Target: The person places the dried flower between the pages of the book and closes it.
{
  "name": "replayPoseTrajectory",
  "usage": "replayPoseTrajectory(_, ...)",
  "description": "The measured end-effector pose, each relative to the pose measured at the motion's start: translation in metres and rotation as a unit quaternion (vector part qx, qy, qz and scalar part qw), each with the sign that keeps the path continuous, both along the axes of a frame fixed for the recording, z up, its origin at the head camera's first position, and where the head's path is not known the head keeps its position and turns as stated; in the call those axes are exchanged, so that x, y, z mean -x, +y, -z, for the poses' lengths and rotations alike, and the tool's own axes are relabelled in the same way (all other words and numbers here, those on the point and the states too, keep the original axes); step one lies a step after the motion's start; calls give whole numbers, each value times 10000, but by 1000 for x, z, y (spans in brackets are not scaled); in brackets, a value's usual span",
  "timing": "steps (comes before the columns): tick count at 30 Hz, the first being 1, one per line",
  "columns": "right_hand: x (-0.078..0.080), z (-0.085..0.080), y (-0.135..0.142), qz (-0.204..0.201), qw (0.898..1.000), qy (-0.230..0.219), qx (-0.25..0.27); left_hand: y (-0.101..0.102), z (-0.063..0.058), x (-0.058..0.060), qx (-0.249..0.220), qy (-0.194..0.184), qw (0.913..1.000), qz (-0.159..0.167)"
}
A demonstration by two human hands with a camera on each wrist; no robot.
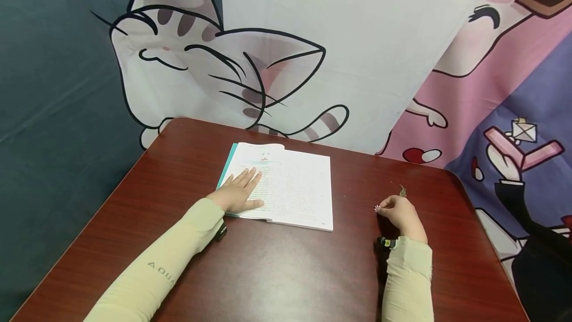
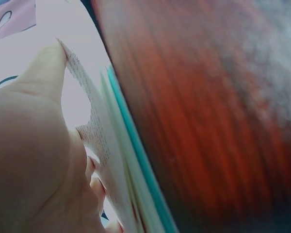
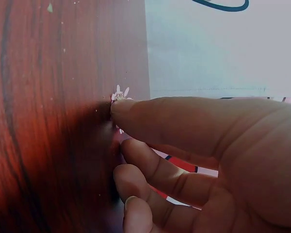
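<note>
An open book (image 1: 301, 188) with printed pages and a teal cover edge lies on the table. My left hand (image 1: 239, 193) rests flat on its left page, fingers spread; in the left wrist view the thumb stretches over the print. To the right of the book, my right hand (image 1: 402, 212) pinches a small pale pink flower (image 1: 377, 208) between thumb and finger, close over the table. In the right wrist view the flower's petals (image 3: 119, 92) stick out past the thumb tip, and the other fingers curl below. A small dried sprig (image 1: 402, 191) shows just beyond the right hand.
The reddish-brown wooden table (image 1: 277, 272) has rounded far corners. Tiny crumbs dot its surface near the right hand, with a small green bit (image 3: 50, 8) among them. Behind the table hangs a cloth backdrop (image 1: 366, 39) printed with a cartoon cat.
</note>
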State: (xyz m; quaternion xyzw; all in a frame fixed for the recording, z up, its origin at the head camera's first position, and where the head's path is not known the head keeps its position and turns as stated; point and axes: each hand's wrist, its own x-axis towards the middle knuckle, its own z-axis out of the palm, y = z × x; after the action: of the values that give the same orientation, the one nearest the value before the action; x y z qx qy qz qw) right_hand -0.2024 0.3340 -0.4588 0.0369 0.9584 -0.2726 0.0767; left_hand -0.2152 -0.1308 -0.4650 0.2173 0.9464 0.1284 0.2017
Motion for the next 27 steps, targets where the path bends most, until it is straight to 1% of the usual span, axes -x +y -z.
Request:
replayPoseTrajectory(9, 1, 0, 1, -17, 10000, 67, -51, 1, -1, 1, 59, -39, 10000, 10)
replayPoseTrajectory(16, 0, -2, 0, -54, 10000, -12, 48, 0, -1, 1, -45, -41, 10000, -18)
replayPoseTrajectory(20, 0, -4, -2, -28, 10000, 31, 70, 0, -1, 1, -57, -16, 10000, -5)
replayPoseTrajectory(23, 1, -5, -3, -20, 9999, 81, 150, 1, -2, 0, -31, 2, 10000, 11)
replayPoseTrajectory(27, 1, -4, -5, -61, 9992, 103, 388, 2, -3, 0, -97, 2, 9999, 29)
